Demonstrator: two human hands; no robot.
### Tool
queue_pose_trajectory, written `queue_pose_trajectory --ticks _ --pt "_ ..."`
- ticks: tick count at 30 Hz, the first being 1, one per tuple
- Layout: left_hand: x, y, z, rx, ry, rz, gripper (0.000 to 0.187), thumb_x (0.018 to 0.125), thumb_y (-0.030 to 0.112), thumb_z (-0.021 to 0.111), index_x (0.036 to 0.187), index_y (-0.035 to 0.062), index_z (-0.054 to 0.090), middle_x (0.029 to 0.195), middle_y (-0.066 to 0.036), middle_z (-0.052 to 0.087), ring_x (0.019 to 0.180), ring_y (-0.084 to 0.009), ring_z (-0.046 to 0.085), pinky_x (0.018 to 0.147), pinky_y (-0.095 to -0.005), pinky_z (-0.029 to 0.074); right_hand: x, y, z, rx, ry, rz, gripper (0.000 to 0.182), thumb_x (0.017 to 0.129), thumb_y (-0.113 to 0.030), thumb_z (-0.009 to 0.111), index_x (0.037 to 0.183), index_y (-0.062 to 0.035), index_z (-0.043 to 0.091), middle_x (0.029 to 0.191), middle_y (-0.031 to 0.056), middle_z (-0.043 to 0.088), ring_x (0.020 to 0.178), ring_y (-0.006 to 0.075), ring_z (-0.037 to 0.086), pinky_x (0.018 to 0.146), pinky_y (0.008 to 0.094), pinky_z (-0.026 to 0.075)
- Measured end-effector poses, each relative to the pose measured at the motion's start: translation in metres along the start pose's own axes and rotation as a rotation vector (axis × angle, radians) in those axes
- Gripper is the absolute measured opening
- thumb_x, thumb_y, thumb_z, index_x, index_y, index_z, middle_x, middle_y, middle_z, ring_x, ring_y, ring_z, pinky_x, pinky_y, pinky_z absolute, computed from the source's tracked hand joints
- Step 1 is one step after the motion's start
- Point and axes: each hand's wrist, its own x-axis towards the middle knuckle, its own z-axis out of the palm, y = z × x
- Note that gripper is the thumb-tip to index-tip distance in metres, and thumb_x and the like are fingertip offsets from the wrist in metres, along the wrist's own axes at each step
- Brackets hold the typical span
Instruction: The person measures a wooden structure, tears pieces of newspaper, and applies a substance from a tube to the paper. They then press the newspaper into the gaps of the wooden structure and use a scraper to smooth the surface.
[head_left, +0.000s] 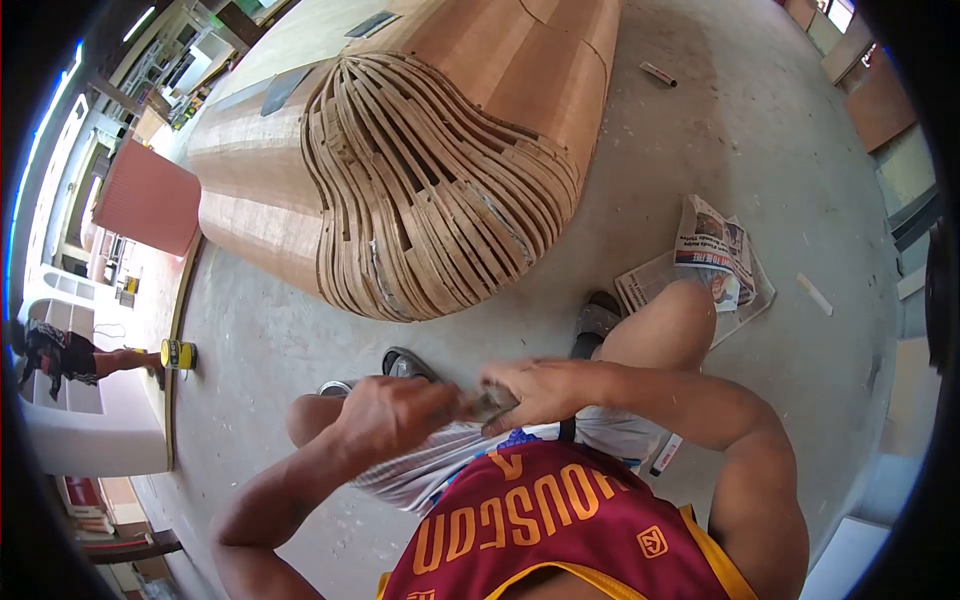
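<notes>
My left hand (392, 417) is closed in a fist in front of my lap, blurred by motion. My right hand (545, 392) is closed round a small grey-brown object (490, 403) that sits between the two hands. Its kind is not clear, and the fingers cover part of it. Whatever the left fingers grip is hidden. Beyond my feet stands a large curved wooden form (430, 230), its rounded end built of many narrow strips with gaps and its sides covered in smooth brown sheet.
Folded newspaper (712, 255) lies right of my knee. A marker-like tube (666, 455) lies by my thigh, another tube (658, 73) farther off. A thin strip (815, 295) is on the floor. Leftward are a yellow bucket (179, 354) and another person (70, 355).
</notes>
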Motion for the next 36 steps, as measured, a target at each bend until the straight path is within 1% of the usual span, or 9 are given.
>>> queue_pose_trajectory --ticks 4,8,13,17,21,25,28,29,36 --pt "-0.002 -0.021 0.016 -1.131 0.018 -0.881 0.044 0.111 0.049 0.057 0.107 0.0068 0.070 0.063 0.005 0.049 0.052 -0.0084 0.048 0.045 -0.0299 0.038 -0.011 -0.019 -0.014 -0.986 0.936 -0.404 0.072 0.088 -0.052 0.081 0.149 -0.0258 0.054 0.152 0.0098 0.052 0.141 0.0303 0.051 0.116 0.0601 0.036" --pt "0.000 0.021 -0.016 -1.653 -0.327 -0.719 0.055 0.113 0.054 0.048 0.107 0.0027 0.068 0.065 0.009 0.038 0.054 -0.0040 0.030 0.046 -0.0263 0.027 -0.007 -0.027 -0.018 -0.974 0.838 -0.540 0.042 0.103 -0.029 0.060 0.144 -0.0198 0.059 0.129 0.0130 0.068 0.120 0.0247 0.067 0.106 0.0522 0.048" --pt "0.001 0.023 -0.036 -0.088 -0.139 -0.211 0.031 0.106 0.037 0.064 0.125 0.0117 0.064 0.065 -0.005 0.052 0.067 -0.0210 0.073 0.054 -0.0349 0.056 -0.004 -0.018 -0.019 -0.819 0.344 -0.282 0.024 0.103 -0.029 0.063 0.117 -0.0117 0.072 0.077 0.0090 0.070 0.071 0.0202 0.071 0.062 0.0336 0.055" --pt "-0.003 0.019 -0.041 0.293 -0.053 0.252 0.033 0.097 0.026 0.071 0.128 0.0131 0.066 0.080 0.000 0.055 0.063 -0.0175 0.070 0.054 -0.0320 0.059 0.007 -0.003 -0.001 -0.033 -0.068 -0.238 0.034 0.105 -0.039 0.066 0.114 -0.0059 0.070 0.076 0.0098 0.066 0.072 0.0193 0.065 0.065 0.0341 0.052" --pt "-0.002 0.011 -0.043 0.185 -0.097 0.227 0.038 0.095 0.023 0.073 0.129 0.0067 0.066 0.082 -0.003 0.059 0.064 -0.0156 0.069 0.056 -0.0327 0.059 -0.012 -0.021 -0.007 -0.195 0.076 -0.166 0.050 0.101 -0.045 0.071 0.133 -0.0070 0.064 0.098 0.0133 0.067 0.102 0.0243 0.068 0.091 0.0412 0.053" --pt "-0.002 -0.010 -0.034 -0.749 -0.074 -0.616 0.037 0.112 0.039 0.059 0.108 0.0029 0.067 0.065 -0.004 0.055 0.061 -0.0123 0.058 0.056 -0.0360 0.047 -0.034 -0.060 -0.035 -0.967 0.874 -0.474 0.061 0.094 -0.043 0.078 0.143 -0.0102 0.060 0.130 0.0123 0.063 0.129 0.0315 0.061 0.113 0.0542 0.044" --pt "0.004 0.004 -0.051 -1.321 -0.276 -0.645 0.043 0.113 0.042 0.056 0.114 0.0000 0.066 0.071 -0.002 0.057 0.064 -0.0103 0.054 0.057 -0.0363 0.046 -0.018 -0.058 -0.033 -1.044 0.974 -0.623 0.059 0.094 -0.035 0.071 0.147 -0.0125 0.059 0.128 0.0115 0.068 0.129 0.0328 0.061 0.112 0.0597 0.043" --pt "0.005 0.010 -0.054 -1.400 -0.307 -0.633 0.045 0.113 0.041 0.057 0.117 -0.0023 0.065 0.076 -0.002 0.062 0.064 -0.0128 0.056 0.058 -0.0392 0.047 -0.018 -0.058 -0.041 -1.066 0.993 -0.687 0.041 0.095 -0.027 0.067 0.133 -0.0097 0.066 0.111 0.0098 0.069 0.113 0.0273 0.068 0.101 0.0497 0.053" --pt "-0.004 0.015 -0.067 -0.710 -0.220 -0.493 0.038 0.109 0.037 0.063 0.111 -0.0015 0.062 0.082 -0.011 0.070 0.077 -0.0165 0.073 0.070 -0.0361 0.057 -0.029 -0.065 -0.062 -1.174 0.731 -0.624 0.021 0.090 -0.024 0.069 0.104 -0.0080 0.068 0.081 0.0019 0.061 0.076 0.0157 0.067 0.067 0.0321 0.057"
